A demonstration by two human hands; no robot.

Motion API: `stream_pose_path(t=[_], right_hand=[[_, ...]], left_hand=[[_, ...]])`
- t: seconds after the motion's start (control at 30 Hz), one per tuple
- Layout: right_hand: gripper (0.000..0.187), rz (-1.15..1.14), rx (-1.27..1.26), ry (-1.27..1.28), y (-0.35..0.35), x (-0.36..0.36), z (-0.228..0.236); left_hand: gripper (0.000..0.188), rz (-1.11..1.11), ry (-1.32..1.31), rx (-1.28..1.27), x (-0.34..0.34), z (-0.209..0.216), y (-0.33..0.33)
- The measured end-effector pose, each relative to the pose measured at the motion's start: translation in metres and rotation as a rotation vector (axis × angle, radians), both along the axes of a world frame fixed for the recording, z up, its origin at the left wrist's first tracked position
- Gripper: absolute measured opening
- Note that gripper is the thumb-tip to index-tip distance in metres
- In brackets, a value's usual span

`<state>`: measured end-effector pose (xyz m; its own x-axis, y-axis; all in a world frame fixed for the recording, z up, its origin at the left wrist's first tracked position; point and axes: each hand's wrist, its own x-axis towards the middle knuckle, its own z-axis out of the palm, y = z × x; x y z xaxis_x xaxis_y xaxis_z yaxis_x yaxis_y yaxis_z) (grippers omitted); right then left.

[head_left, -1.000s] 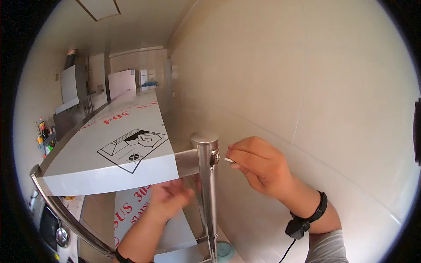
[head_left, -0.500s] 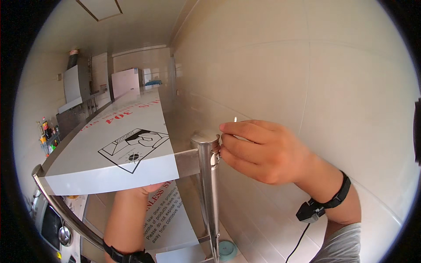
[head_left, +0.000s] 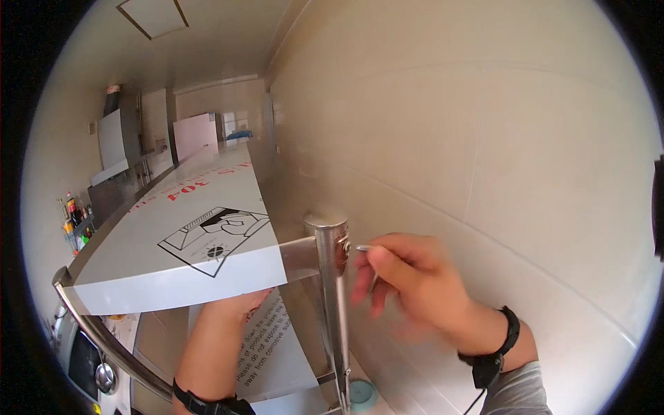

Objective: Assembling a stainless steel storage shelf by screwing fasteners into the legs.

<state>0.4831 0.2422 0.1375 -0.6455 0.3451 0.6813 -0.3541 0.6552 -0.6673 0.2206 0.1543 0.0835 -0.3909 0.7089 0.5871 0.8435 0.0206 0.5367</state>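
A steel shelf (head_left: 187, 242) with printed protective film runs away from me, joined by a bracket to a round metal post (head_left: 330, 290). A bolt (head_left: 346, 245) sits in the post's right side near its capped top. My right hand (head_left: 415, 283) is just right of that bolt, apart from it, with thumb and forefinger pinching a thin L-shaped hex key (head_left: 364, 247). Its other fingers are blurred. My left hand (head_left: 242, 303) reaches up beneath the shelf's near edge; its fingers are hidden there.
A tiled wall (head_left: 498, 173) rises close on the right. A lower film-covered shelf (head_left: 277, 353) lies below, with a green round container (head_left: 362, 395) beyond the post's foot. A curved metal rail (head_left: 104, 342) borders the left. Bottles (head_left: 72, 207) and a ladle (head_left: 105, 377) are farther left.
My right hand has drawn down and turned over, bringing the hex key from upright to pointing at the post. My left hand stays under the shelf. The view has shifted slightly.
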Motion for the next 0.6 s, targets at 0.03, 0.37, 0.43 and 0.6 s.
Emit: stream_pose_path(t=[0.03, 0.37, 0.43, 0.6], right_hand=[[0.011, -0.048, 0.142, 0.052, 0.007, 0.000, 0.003], [0.022, -0.284, 1.216, 0.407, 0.037, -0.022, 0.025], [0.021, -0.235, 1.212, 0.425, 0.035, -0.022, 0.028], [0.021, -0.226, 1.217, 0.412, 0.037, -0.019, 0.029]], left_hand=[[0.017, -0.271, -0.371, 0.169, 0.007, 0.003, -0.002], [0.008, -0.614, -1.059, 0.439, 0.022, 0.012, -0.003], [0.008, -0.579, -1.099, 0.505, 0.019, 0.005, 0.006], [0.008, -0.662, -1.131, 0.483, 0.008, 0.001, 0.000]])
